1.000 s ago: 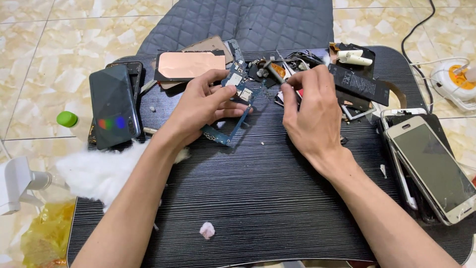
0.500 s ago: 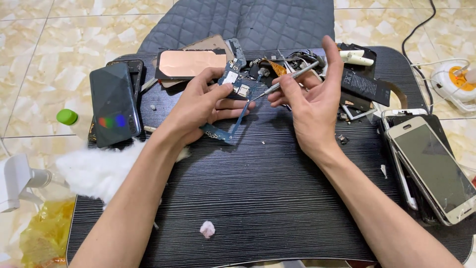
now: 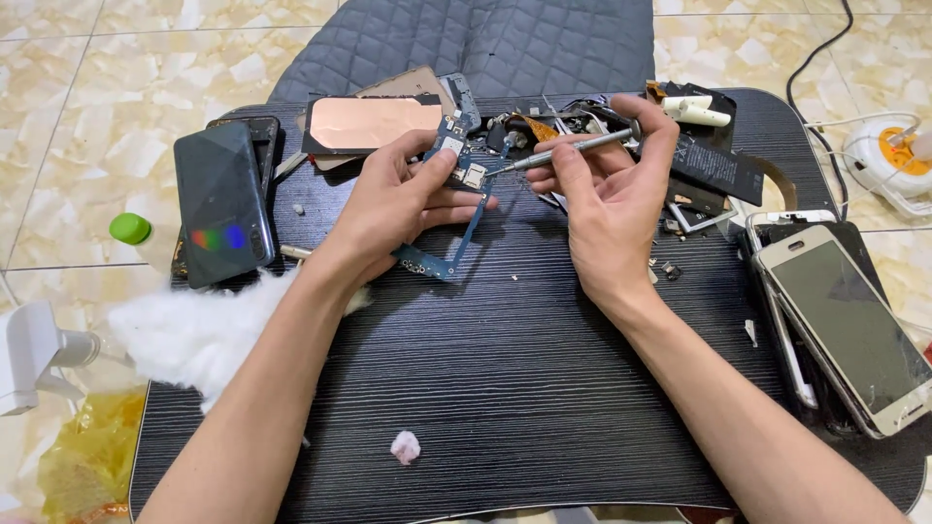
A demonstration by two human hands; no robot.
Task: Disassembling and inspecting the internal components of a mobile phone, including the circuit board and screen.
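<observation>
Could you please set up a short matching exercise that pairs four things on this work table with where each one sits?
Things:
1. circuit board
2. screwdriver
3. dark phone
4. white cotton wad

Places:
A. in the right hand
B. at the table's left edge, by the left forearm
C. in the left hand
D. flat at far left

Pairs: 1-C, 2-A, 3-D, 4-B

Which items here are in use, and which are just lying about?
In use: blue circuit board in left hand; slim silver screwdriver in right hand.

Lying about: dark phone with rainbow glint, white cracked-screen phone, copper-coloured plate, white cotton wad, green-capped bottle.
</observation>
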